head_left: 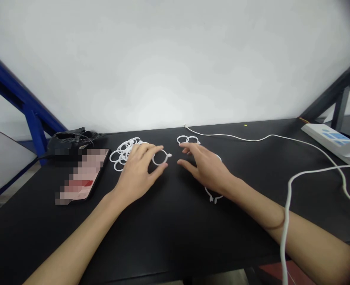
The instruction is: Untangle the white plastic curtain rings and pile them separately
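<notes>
My left hand (137, 168) has its thumb and index finger on opposite edges of a thin white ring (153, 161) with a small knob on its right side. Beside and partly behind that hand lies a pile of similar white rings (123, 152). To the right, my right hand (209, 164) hovers low over the table with thumb and fingers apart, holding nothing. Two white rings (188, 139) lie just beyond its fingertips. Under the right hand and wrist are more white rings (212, 196), mostly hidden, with their knobs toward me.
The black table (163, 237) meets a white wall. At the left are a phone (86, 174) and a crumpled black plastic bag (70, 140). A white cable (237, 137) runs along the back, and another cable (286, 206) crosses before my right forearm. A white device (332, 136) stands at the right.
</notes>
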{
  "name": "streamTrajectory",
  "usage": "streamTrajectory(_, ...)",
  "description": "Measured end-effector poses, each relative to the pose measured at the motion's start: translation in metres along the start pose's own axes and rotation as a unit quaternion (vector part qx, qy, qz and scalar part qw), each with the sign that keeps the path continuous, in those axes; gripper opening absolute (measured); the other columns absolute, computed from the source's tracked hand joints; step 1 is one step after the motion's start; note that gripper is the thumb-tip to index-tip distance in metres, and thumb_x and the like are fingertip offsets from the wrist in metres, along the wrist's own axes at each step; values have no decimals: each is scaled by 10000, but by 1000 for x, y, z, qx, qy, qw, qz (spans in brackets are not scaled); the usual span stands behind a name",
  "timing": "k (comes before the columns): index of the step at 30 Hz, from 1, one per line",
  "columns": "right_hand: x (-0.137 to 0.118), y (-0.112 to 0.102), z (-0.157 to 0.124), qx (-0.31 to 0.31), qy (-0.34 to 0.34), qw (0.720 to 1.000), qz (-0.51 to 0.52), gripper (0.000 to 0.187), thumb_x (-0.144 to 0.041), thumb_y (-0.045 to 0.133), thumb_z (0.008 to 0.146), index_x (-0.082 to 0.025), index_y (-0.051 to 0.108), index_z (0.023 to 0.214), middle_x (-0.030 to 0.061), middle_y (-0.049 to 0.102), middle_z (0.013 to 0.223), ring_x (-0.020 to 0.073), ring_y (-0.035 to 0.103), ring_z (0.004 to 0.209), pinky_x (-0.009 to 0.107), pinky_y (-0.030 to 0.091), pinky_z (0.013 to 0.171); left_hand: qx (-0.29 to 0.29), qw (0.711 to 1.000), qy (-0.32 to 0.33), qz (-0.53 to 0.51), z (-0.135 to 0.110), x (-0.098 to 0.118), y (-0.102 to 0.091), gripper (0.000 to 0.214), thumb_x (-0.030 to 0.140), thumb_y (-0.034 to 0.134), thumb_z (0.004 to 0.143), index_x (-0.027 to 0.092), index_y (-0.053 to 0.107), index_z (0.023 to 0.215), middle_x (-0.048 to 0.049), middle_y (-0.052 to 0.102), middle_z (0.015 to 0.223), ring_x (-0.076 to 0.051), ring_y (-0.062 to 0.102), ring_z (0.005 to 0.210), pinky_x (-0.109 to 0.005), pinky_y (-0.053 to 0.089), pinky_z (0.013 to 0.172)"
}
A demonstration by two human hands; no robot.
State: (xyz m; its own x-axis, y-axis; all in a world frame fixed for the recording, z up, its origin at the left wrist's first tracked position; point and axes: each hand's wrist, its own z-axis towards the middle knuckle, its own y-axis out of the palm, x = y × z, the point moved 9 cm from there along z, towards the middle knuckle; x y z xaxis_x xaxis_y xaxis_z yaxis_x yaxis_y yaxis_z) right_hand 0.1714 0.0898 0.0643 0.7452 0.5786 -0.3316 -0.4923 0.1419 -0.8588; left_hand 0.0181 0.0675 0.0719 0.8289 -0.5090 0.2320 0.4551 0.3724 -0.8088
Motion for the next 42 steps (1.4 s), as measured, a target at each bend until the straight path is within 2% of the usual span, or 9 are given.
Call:
streamTrajectory(4, 43, -11, 3, -23, 106, 970, -219, 443, -510, 560, 892, -120, 633, 1089, 176, 624, 1068, 331, 574, 1011, 459, 483, 836, 30, 994, -70, 75, -1, -36, -8, 464, 314, 492, 931, 217, 449, 1383, -107, 559, 1239, -309, 462, 1131, -493, 418, 972)
streamTrajectory(7, 65, -19, 0, -37, 168, 957, -233, 578, -678, 544, 819, -139, 654, 997, 187, 616, 1045, 354, 587, 976, 471, 496, 767, 12, 991, -96, 90, -3, -56, -5, 531, 310, 485, 918, 191, 405, 1428, -135, 554, 1277, -341, 453, 1141, -530, 413, 956)
streamTrajectory(10, 70, -16, -3, -68, 186, 958, -206, 549, -676, 544, 812, -159, 644, 966, 175, 614, 1012, 350, 605, 934, 448, 501, 689, 8, 990, -106, 88, -4, -61, -5, 533, 312, 485, 910, 182, 414, 1423, -146, 543, 1306, -356, 448, 1150, -545, 409, 949)
streamTrajectory(16, 51, -2, -2, -88, 159, 974, -133, 229, -383, 557, 893, -186, 615, 995, 122, 620, 996, 276, 621, 898, 362, 472, 673, 2, 997, -64, 47, -2, -28, -5, 434, 285, 487, 923, 196, 484, 1348, -108, 564, 1287, -315, 435, 1186, -523, 382, 1017)
streamTrajectory(23, 39, 9, 4, -71, 121, 989, -43, 146, -321, 554, 893, -200, 635, 903, 30, 648, 828, 155, 568, 677, 275, 373, 603, -98, 989, 94, -60, -7, 41, 16, 257, 234, 485, 954, 194, 607, 1177, -60, 661, 1095, -229, 508, 1073, -436, 438, 989)
streamTrajectory(26, 38, 11, 6, -56, 119, 991, -13, 175, -315, 530, 915, -204, 639, 835, 3, 639, 722, 133, 533, 601, 261, 336, 567, -113, 982, 135, -68, -11, 58, 23, 245, 220, 491, 956, 192, 629, 1155, -64, 665, 1082, -228, 523, 1045, -423, 458, 954)
streamTrajectory(29, 34, 13, 8, -37, 105, 994, 13, 201, -302, 517, 927, -197, 640, 809, -1, 644, 698, 124, 529, 589, 256, 338, 575, -109, 984, 130, -46, -11, 60, 31, 261, 236, 486, 960, 189, 619, 1180, -77, 654, 1099, -239, 535, 1031, -435, 465, 922)
streamTrajectory(34, 22, 15, 10, -7, 58, 997, 56, 200, -296, 513, 941, -188, 645, 836, -12, 640, 676, 119, 528, 593, 246, 352, 592, -87, 994, 69, -8, -8, 48, 37, 255, 291, 530, 942, 163, 614, 1145, -87, 657, 1067, -257, 543, 994, -449, 459, 887)
streamTrajectory(42, 9, -3, 8, 62, 16, 992, 110, 202, -301, 496, 964, -185, 645, 892, 7, 649, 770, 122, 550, 653, 251, 418, 649, -33, 996, 79, -3, -4, 43, 21, 195, 287, 478, 981, 189, 646, 1000, -45, 698, 943, -220, 542, 898, -409, 443, 839)
